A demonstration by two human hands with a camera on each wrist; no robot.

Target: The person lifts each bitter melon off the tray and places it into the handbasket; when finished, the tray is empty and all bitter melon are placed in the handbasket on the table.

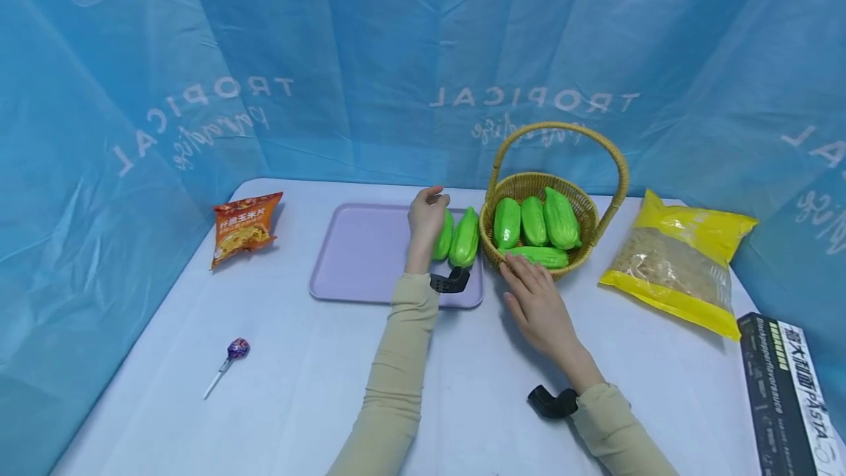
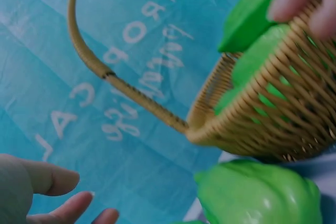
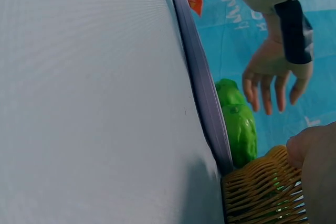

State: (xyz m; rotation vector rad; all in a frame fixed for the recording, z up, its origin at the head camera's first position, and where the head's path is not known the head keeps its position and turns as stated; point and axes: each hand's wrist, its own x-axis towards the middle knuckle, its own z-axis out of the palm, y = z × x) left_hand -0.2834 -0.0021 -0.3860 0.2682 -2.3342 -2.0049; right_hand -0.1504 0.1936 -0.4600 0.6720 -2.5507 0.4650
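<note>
My left hand (image 1: 426,219) hovers over the lilac tray (image 1: 360,255), its fingers loosely bent around nothing. Beside it, two shiny green gourd-shaped fruits (image 1: 465,237) lie on the tray's right side; the hand partly covers one. In the right wrist view, a gap shows between the left hand (image 3: 275,74) and those fruits (image 3: 240,132). My right hand (image 1: 538,307) rests its extended fingers on the near rim of a wicker basket (image 1: 486,237), by a green fruit lying across the front. Several similar green fruits (image 1: 562,219) fill the basket, whose tall handle (image 1: 562,125) stands upright.
An orange snack bag (image 1: 246,228) lies at the far left, with a lollipop (image 1: 238,349) nearer. Right of the basket is a yellow bag (image 1: 681,263); a black pasta box (image 1: 786,395) lies at the right edge. Blue curtain (image 1: 396,57) hangs behind the white table.
</note>
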